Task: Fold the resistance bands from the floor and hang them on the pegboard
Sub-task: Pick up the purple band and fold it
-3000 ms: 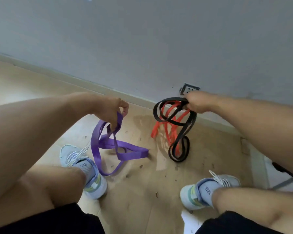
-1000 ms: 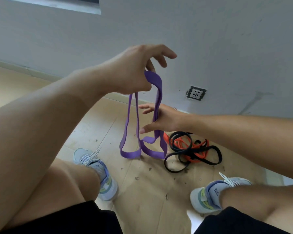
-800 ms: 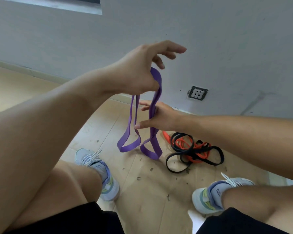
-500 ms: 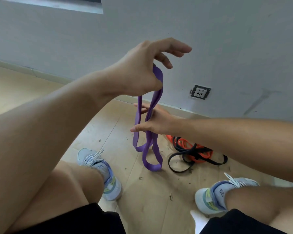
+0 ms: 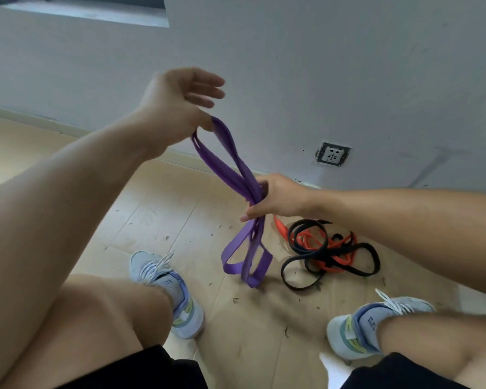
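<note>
The purple band (image 5: pixel 230 169) is gathered into several strands whose long axis slants from upper left down to lower right, then drops into loops hanging just above the wooden floor (image 5: pixel 157 209). The left hand (image 5: pixel 177 102) holds its top end hooked over the thumb, the fingers spread straight and loose, while the right hand (image 5: pixel 278 197) curls its fingers around the bunched middle. The black band (image 5: pixel 331 259) and orange band (image 5: pixel 306 242) lie tangled together on the floor by the wall, below the right forearm.

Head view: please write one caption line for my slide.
Left hand holds the top of a purple resistance band, right hand grips its middle; black band and orange band lie on the floor.
</note>
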